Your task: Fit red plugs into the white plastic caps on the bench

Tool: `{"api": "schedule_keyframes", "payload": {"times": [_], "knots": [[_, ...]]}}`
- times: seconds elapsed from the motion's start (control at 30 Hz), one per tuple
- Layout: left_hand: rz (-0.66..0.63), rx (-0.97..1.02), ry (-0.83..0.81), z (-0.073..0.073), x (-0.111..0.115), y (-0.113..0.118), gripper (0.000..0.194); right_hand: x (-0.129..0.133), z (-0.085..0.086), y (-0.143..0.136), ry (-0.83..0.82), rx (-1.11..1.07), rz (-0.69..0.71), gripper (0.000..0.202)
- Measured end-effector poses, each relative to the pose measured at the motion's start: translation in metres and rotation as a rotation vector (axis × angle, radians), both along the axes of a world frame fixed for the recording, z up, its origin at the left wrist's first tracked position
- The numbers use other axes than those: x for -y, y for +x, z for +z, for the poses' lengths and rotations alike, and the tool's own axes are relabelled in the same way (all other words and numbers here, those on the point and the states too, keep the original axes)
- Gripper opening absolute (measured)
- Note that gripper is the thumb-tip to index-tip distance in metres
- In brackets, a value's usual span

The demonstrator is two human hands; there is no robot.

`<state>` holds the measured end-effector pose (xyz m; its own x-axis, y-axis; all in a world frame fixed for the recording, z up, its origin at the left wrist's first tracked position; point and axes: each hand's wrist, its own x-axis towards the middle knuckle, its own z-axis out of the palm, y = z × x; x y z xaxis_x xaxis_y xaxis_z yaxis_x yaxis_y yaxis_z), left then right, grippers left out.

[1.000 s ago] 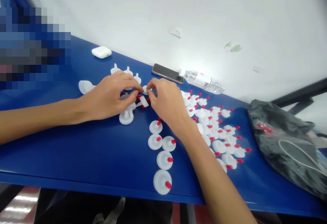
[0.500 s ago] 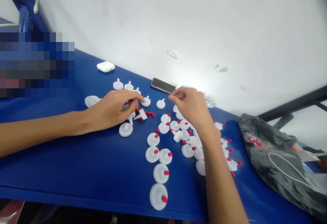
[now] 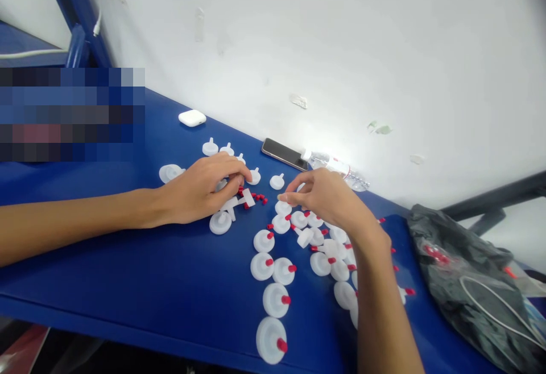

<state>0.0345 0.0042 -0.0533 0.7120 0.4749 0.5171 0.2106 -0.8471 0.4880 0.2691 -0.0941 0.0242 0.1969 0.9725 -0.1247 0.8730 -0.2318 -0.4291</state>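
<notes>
Over the white plastic nozzle caps on the left, my left hand [image 3: 207,183] rests with fingers curled and thumb and forefinger close together. Its fingertips are at the edge of an upright white nozzle cap [image 3: 255,177]; whether anything is between them is hidden. My right hand [image 3: 324,194] is pinched just above another white cap [image 3: 282,209], and what its fingertips hold, if anything, cannot be made out. Small red tips [image 3: 259,197] lie loose between the hands. White caps with red tips [image 3: 273,340] stand in a column toward the front; several more lie under my right forearm.
At the wall are a phone [image 3: 284,153], a clear plastic bottle [image 3: 341,169] and a white earphone case [image 3: 191,118]. A dark plastic bag [image 3: 452,283] with a white cable lies at the right of the blue table [image 3: 128,283]. A blurred-out patch covers the far left.
My right hand has come down from beside the phone to the caps, uncovering the bottle. My left hand stays by the same caps. The whole view has shifted slightly.
</notes>
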Motion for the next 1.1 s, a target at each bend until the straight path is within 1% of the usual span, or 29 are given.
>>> {"api": "schedule_keyframes", "payload": {"times": [0.07,0.17,0.2,0.27,0.37,0.43,0.5,0.57,0.63,0.7,0.8,0.9,1.0,1.03,1.1], "knots": [[-0.007,0.018,0.005,0.001,0.001,-0.001,0.026,0.000,0.000,0.000,0.018,0.011,-0.005,0.016],[-0.013,0.044,0.036,0.004,0.003,-0.001,0.027,0.000,0.001,-0.003,0.162,-0.007,-0.017,0.007],[-0.013,0.052,0.053,0.005,0.004,-0.001,0.027,0.000,0.003,-0.005,0.225,-0.055,-0.008,0.005],[-0.025,0.075,0.099,0.007,0.006,-0.001,0.032,0.000,0.005,-0.010,0.321,-0.206,0.043,0.011],[-0.038,0.125,0.181,0.009,0.008,0.000,0.043,-0.001,0.006,-0.021,0.364,-0.436,0.157,0.015],[-0.034,0.166,0.218,0.009,0.008,0.000,0.038,-0.002,0.004,-0.027,0.378,-0.510,0.215,0.016],[-0.035,0.212,0.234,0.008,0.006,0.001,0.032,-0.003,-0.002,-0.032,0.386,-0.504,0.230,0.016],[-0.041,0.237,0.242,0.008,0.005,0.002,0.029,-0.005,-0.008,-0.035,0.363,-0.446,0.234,0.019],[-0.038,0.234,0.245,0.008,0.004,0.002,0.029,-0.006,-0.014,-0.037,0.323,-0.387,0.270,0.030],[-0.027,0.225,0.231,0.009,0.004,0.002,0.028,-0.008,-0.018,-0.038,0.317,-0.338,0.316,0.041],[0.021,0.229,0.168,0.014,0.008,0.001,0.027,-0.008,-0.017,-0.037,0.367,-0.281,0.376,0.046],[0.042,0.265,0.036,0.022,0.014,0.000,0.020,-0.005,-0.011,-0.036,0.424,-0.248,0.416,0.046],[-0.040,0.295,-0.162,0.030,0.016,-0.002,0.004,-0.003,-0.007,-0.039,0.481,-0.240,0.421,0.049],[-0.076,0.292,-0.233,0.032,0.016,-0.003,0.005,-0.003,-0.007,-0.041,0.499,-0.243,0.421,0.049],[-0.136,0.273,-0.360,0.035,0.011,-0.003,0.017,-0.003,-0.008,-0.046,0.528,-0.255,0.416,0.049]]}}
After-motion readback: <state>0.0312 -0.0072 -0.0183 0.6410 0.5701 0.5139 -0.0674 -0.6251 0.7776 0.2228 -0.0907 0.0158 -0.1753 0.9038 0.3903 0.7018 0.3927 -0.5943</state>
